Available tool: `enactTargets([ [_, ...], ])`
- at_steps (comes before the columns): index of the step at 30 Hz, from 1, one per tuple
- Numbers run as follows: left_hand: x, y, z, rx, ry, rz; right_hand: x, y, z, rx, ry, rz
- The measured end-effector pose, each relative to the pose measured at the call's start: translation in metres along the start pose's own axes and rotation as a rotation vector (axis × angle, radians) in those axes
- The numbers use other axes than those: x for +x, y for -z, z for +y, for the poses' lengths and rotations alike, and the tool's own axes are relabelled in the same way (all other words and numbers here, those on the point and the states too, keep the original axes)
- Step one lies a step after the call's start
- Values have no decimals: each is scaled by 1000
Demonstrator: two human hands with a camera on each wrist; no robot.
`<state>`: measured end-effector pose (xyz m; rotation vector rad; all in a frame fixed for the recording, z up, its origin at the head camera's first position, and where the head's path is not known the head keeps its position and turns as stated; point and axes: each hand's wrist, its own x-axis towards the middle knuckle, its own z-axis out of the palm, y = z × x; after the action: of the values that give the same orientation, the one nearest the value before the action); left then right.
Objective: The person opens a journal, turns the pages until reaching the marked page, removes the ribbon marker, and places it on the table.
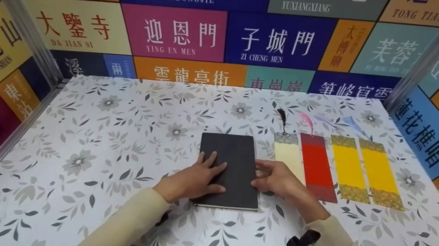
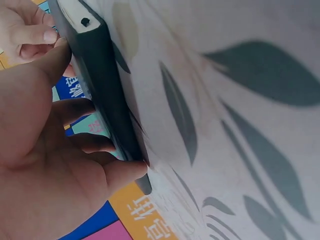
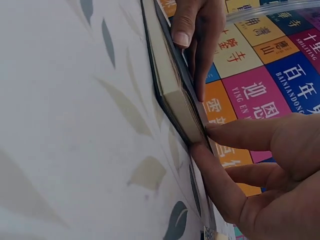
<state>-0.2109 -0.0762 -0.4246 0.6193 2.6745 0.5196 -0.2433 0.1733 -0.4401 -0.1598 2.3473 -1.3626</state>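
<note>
A closed book with a plain black cover [image 1: 235, 160] lies flat on the floral tabletop, its pale pages [image 3: 172, 95] showing along the edge in the right wrist view. My left hand [image 1: 200, 177] rests on the left half of the cover, fingers spread; in the left wrist view its fingers [image 2: 125, 170] reach over the book's spine side. At the right edge is my right hand [image 1: 279, 178], thumb and index fingertips touching the book's side by the pages [image 3: 187, 122]. Whether they pinch the cover is not clear. The remaining right-hand fingers are bent loosely.
Right of the book lie a cream bookmark [image 1: 287, 153] with a black tassel, a red bookmark [image 1: 318, 165] with a pink tassel, and two yellow bookmarks [image 1: 347, 167]. The right forearm passes near the red one. Walls with coloured sign panels [image 1: 181, 31] enclose the table.
</note>
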Motion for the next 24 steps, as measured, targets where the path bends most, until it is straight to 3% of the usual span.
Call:
enactTargets([
  [8, 1, 0, 0, 17, 2, 14, 0, -5, -2, -60, -1, 37],
  [14, 2, 4, -3, 47, -69, 99, -4, -2, -3, -58, -6, 27],
  [19, 5, 16, -10, 84, -111, 187, -7, 5, -9, -98, 1, -3],
  [24, 9, 34, -22, 185, -58, 307, -3, 24, -26, -328, 117, 81],
])
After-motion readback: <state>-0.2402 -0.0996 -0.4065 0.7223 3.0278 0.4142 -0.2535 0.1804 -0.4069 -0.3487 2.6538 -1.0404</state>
